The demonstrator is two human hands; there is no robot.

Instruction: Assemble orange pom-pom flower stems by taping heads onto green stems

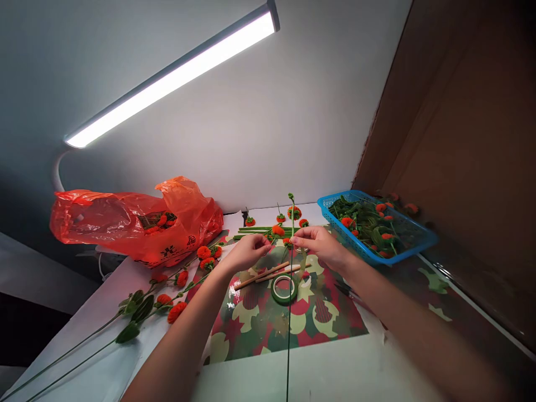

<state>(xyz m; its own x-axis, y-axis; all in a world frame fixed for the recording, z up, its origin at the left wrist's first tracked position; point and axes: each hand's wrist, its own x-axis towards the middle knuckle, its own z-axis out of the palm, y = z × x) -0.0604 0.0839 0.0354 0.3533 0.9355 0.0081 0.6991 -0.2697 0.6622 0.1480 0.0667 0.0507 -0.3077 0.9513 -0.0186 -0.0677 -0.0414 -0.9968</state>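
A long thin green stem (pixel 288 335) stands nearly upright at the middle, with a small green bud (pixel 291 196) at its top. My right hand (pixel 316 243) pinches this stem below the bud. Just left of it is my left hand (pixel 251 251), its fingers curled together; what they hold, if anything, is too small to make out. Below the hands a roll of green tape (pixel 284 289) lies on the patterned mat (pixel 268 329), beside brown sticks (pixel 262 276). Behind the hands lie green stems (pixel 251 230) and several orange flowers, one of them a round bloom (pixel 294 213).
At the left, a red plastic bag (pixel 184 223) holds more flowers; finished-looking flower stems (pixel 142 308) lie in front of it. A blue basket (pixel 397 257) of leaves and flowers stands right. A lamp (pixel 176 75) hangs above. Dark scissors-like tool (pixel 345 290) lies near my right forearm.
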